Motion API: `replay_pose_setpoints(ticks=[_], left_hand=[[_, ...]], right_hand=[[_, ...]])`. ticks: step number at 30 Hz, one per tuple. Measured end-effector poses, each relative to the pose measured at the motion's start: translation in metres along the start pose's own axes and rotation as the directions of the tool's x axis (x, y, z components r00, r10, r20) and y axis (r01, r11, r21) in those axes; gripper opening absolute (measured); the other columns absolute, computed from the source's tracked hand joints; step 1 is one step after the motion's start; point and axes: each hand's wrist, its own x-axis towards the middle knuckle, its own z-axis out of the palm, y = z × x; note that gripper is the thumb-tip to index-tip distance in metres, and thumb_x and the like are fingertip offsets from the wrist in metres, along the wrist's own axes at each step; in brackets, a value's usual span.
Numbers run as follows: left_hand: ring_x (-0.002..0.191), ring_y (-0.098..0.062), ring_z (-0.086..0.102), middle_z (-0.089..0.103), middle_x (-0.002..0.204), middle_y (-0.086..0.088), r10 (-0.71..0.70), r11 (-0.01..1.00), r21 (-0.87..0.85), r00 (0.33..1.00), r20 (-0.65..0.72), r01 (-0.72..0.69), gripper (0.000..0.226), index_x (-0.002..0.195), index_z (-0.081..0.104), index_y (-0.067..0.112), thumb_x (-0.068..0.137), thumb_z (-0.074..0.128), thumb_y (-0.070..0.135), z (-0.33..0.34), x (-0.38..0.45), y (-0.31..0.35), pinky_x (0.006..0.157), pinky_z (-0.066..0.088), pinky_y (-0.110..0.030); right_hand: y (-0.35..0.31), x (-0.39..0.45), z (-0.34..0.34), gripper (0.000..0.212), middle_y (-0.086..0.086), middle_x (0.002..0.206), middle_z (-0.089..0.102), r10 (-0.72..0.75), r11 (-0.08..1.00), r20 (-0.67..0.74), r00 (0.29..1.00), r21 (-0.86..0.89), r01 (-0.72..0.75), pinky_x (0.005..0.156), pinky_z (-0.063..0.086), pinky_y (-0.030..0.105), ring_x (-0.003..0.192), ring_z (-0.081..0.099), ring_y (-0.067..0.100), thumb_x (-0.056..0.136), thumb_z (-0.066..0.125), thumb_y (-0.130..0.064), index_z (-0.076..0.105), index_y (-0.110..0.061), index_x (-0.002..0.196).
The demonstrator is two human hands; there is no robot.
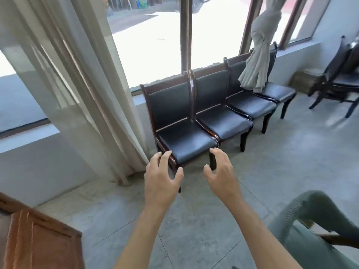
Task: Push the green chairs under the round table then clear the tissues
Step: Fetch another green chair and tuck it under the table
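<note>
- Both forearms reach up from 6 o'clock, bare, toward the middle of the view.
- Left hand (162,176) is spread, fingers curled loosely; its fingertips sit at the front left corner of the nearest dark chair (182,133), and whether they touch the seat edge cannot be told.
- Right hand (220,171) is spread too, thumb and fingers apart, holding nothing, level with that chair's front right leg and just before it.
- That chair is the first of a row of four dark chairs (233,105) with black padded seats and dark wood frames, set side by side and touching, running toward 2 o'clock along the window wall.
- A knotted curtain (256,61) hangs at 1 o'clock, its hem resting over the last two chairs of the row.
- A long pale curtain (81,78) falls from 11 o'clock down to the floor just left of the nearest chair.
- The floor (194,220) is grey stone tile with thin joints, bare between the hands and the camera.
- Large windows (151,39) above a low grey sill show a bright paved yard outside.
- At 3 o'clock, stacked dark chairs (338,80) stand near the corner.
- A green chair (310,216) shows its curved back at 5 o'clock, blurred, well apart from both hands.
- At 7 o'clock a brown wooden panel (38,241) fills the corner.
</note>
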Motion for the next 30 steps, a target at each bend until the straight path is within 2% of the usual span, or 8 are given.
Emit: replay_pose_setpoints(ticks=[7, 10, 17, 22, 27, 30], left_hand=[[0.131, -0.026, 0.043, 0.044, 0.146, -0.005, 0.159, 0.986, -0.073, 0.976, 0.149, -0.149, 0.059, 0.142, 0.048, 0.022, 0.088, 0.066, 0.035, 0.066, 0.086, 0.033, 0.104, 0.043, -0.047], [0.13, -0.028, 0.045, 0.046, 0.145, -0.006, 0.216, 0.975, -0.091, 0.956, 0.198, -0.202, 0.059, 0.14, 0.05, 0.019, 0.086, 0.069, 0.031, 0.103, 0.115, 0.053, 0.106, 0.04, -0.046], [0.129, -0.021, 0.042, 0.044, 0.145, 0.0, 0.308, 0.95, -0.144, 0.9, 0.309, -0.275, 0.057, 0.141, 0.049, 0.023, 0.087, 0.067, 0.033, 0.201, 0.19, 0.119, 0.107, 0.038, -0.041], [0.13, -0.023, 0.042, 0.043, 0.146, 0.0, 0.361, 0.932, -0.177, 0.856, 0.37, -0.316, 0.058, 0.142, 0.048, 0.024, 0.088, 0.067, 0.033, 0.266, 0.231, 0.172, 0.109, 0.037, -0.043], [0.129, -0.025, 0.043, 0.044, 0.146, -0.001, 0.444, 0.896, -0.224, 0.777, 0.446, -0.384, 0.059, 0.142, 0.048, 0.023, 0.087, 0.067, 0.035, 0.321, 0.242, 0.225, 0.107, 0.039, -0.045], [0.127, -0.027, 0.045, 0.046, 0.143, -0.003, 0.512, 0.859, -0.279, 0.707, 0.488, -0.43, 0.06, 0.141, 0.049, 0.021, 0.085, 0.07, 0.033, 0.351, 0.238, 0.258, 0.107, 0.038, -0.043]], right_hand=[[0.049, 0.063, -0.03, 0.052, 0.016, 0.144, 0.047, 0.146, 0.987, -0.141, 0.979, -0.042, -0.153, 0.114, 0.034, 0.04, 0.135, 0.043, 0.028, 0.089, 0.061, -0.006, 0.047, 0.0, 0.138], [0.079, 0.086, -0.045, 0.052, 0.015, 0.145, 0.047, 0.205, 0.973, -0.196, 0.959, -0.062, -0.221, 0.115, 0.033, 0.037, 0.137, 0.042, 0.027, 0.089, 0.061, -0.006, 0.047, -0.001, 0.139], [0.159, 0.158, -0.092, 0.05, 0.013, 0.143, 0.048, 0.282, 0.945, -0.323, 0.903, -0.067, -0.319, 0.112, 0.033, 0.032, 0.135, 0.043, 0.025, 0.09, 0.061, -0.008, 0.048, -0.004, 0.138], [0.207, 0.199, -0.131, 0.051, 0.008, 0.147, 0.043, 0.344, 0.921, -0.374, 0.861, -0.044, -0.387, 0.112, 0.032, 0.03, 0.138, 0.039, 0.02, 0.093, 0.059, -0.014, 0.045, -0.01, 0.142], [0.246, 0.205, -0.173, 0.051, 0.009, 0.144, 0.046, 0.416, 0.874, -0.461, 0.784, -0.037, -0.485, 0.113, 0.035, 0.037, 0.136, 0.041, 0.023, 0.092, 0.059, -0.014, 0.045, -0.009, 0.141], [0.267, 0.194, -0.2, 0.049, 0.008, 0.144, 0.046, 0.463, 0.833, -0.523, 0.715, -0.018, -0.553, 0.11, 0.034, 0.03, 0.133, 0.043, 0.023, 0.092, 0.059, -0.014, 0.046, -0.011, 0.139]])
